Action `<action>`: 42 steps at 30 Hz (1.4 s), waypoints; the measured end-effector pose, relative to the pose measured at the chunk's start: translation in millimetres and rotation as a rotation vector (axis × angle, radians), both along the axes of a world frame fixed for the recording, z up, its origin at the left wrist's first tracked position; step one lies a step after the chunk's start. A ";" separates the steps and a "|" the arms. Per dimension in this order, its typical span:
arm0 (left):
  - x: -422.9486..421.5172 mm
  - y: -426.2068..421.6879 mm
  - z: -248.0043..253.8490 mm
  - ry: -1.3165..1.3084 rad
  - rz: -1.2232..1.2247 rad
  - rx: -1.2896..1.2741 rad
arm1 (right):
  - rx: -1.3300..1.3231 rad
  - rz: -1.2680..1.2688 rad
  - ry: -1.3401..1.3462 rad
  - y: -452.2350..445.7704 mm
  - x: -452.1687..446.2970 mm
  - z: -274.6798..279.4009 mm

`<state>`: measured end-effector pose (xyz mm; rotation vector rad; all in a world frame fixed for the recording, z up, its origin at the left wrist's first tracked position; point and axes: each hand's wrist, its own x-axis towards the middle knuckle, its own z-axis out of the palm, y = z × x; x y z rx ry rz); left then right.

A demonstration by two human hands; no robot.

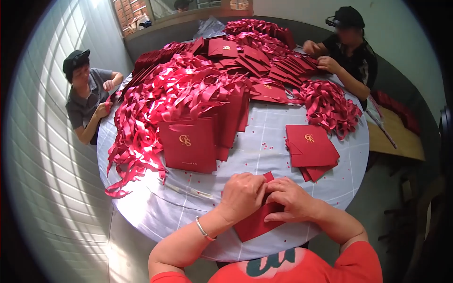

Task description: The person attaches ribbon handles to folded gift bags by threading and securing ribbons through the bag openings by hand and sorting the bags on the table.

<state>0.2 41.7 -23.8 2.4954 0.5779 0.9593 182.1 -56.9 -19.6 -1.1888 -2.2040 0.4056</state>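
A flat red paper gift bag (257, 227) lies at the table's near edge, right in front of me. My left hand (244, 192) is closed in a pinch at its upper part, the fingertips meeting those of my other hand. My right hand (291, 200) has its fingers curled over the bag's upper right, with the thumb lying on the red paper. Whatever small piece sits between my fingertips is hidden. Beyond my right hand is a small stack of red gift bags (311, 147) with a gold logo. Ahead on the left stands a larger gift bag (188, 145) with ribbon on it.
A white cloth covers the round table (264, 125). Red ribbons (151, 101) are heaped on the left, more ribbons (330, 106) on the right, and stacked bags (255, 61) at the back. One person (87, 94) works at left, another person (351, 52) at right.
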 end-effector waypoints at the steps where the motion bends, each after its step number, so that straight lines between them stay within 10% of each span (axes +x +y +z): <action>1: 1.9 -4.1 -2.6 -0.036 0.017 -0.099 | -0.002 0.001 -0.015 0.7 0.2 0.2; 15: -1.1 -1.8 -0.3 0.045 0.073 -0.079 | -0.015 0.030 0.003 -2.1 -2.8 4.1; 21: -2.6 1.3 3.6 0.044 0.098 -0.497 | 0.014 0.022 -0.001 -3.1 -8.2 13.7; 35: -6.6 0.6 4.6 -0.113 -0.230 -1.079 | -0.575 -0.268 0.862 0.7 9.0 -0.7; 42: -5.7 10.6 -0.6 0.183 -0.189 -1.135 | -0.317 -0.319 0.566 2.7 17.6 4.3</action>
